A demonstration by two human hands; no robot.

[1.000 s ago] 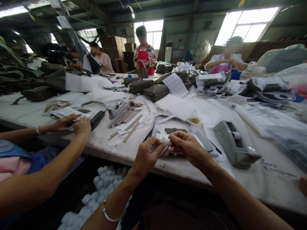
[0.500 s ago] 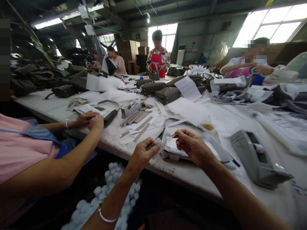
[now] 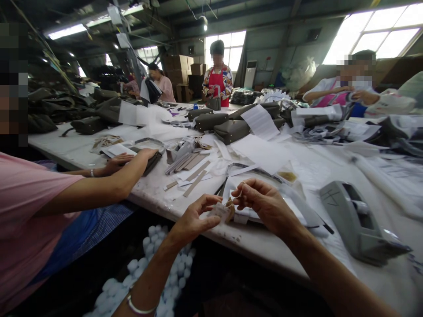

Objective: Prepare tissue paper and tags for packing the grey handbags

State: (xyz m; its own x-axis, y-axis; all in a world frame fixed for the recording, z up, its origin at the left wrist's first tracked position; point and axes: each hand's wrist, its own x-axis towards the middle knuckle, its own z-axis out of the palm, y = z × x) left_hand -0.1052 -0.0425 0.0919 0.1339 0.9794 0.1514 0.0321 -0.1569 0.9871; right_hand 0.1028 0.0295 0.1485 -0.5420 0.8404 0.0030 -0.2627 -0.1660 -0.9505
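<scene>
My left hand (image 3: 194, 220) pinches a small clear packet (image 3: 220, 212) with something brownish inside, just over the near edge of the white worktable (image 3: 264, 246). My right hand (image 3: 264, 203) is close beside it, its fingertips pinched on a thin strand or tag at the packet's top. Under my right hand lie white paper sheets and a dark flat piece.
A grey tape dispenser (image 3: 357, 224) stands to the right. Card strips (image 3: 194, 169), papers and olive bags (image 3: 231, 130) cover the table. A co-worker's arms (image 3: 109, 185) reach in from the left. Other people work at the far side. White foam pieces (image 3: 158, 259) lie below the table.
My left hand has shifted right and turned the packet toward my right hand, which now pinches at its top. The co-worker on the left has stretched an arm further across the table.
</scene>
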